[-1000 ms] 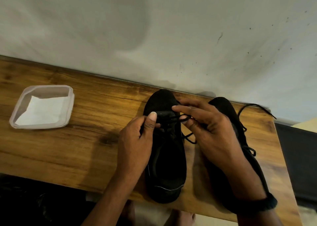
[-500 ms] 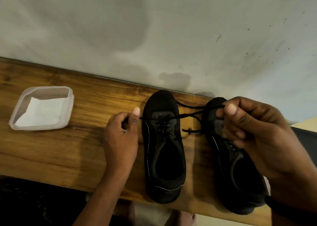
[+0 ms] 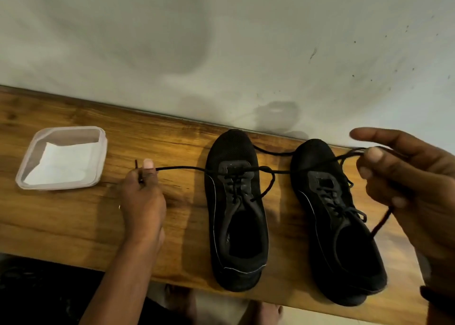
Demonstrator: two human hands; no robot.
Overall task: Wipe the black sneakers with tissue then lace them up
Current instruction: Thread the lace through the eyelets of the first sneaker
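Two black sneakers stand side by side on the wooden table, toes toward the wall. The left sneaker (image 3: 237, 211) has a black lace (image 3: 182, 168) threaded through its front eyelets and stretched out to both sides. My left hand (image 3: 142, 194) pinches the lace's left end low over the table, left of that sneaker. My right hand (image 3: 403, 184) holds the other end raised over the right sneaker (image 3: 337, 223), index finger extended, the loose end hanging below the fingers. The right sneaker has its own lace through its eyelets.
A clear plastic container (image 3: 98, 167) with a folded white tissue (image 3: 61, 163) sits at the table's left. The wooden table (image 3: 73, 221) runs along a pale wall (image 3: 221, 53). Bare feet show under the table's near edge.
Both hands have moved apart from the left sneaker's tongue, drawing the lace out sideways: my left hand further left, my right hand further right.
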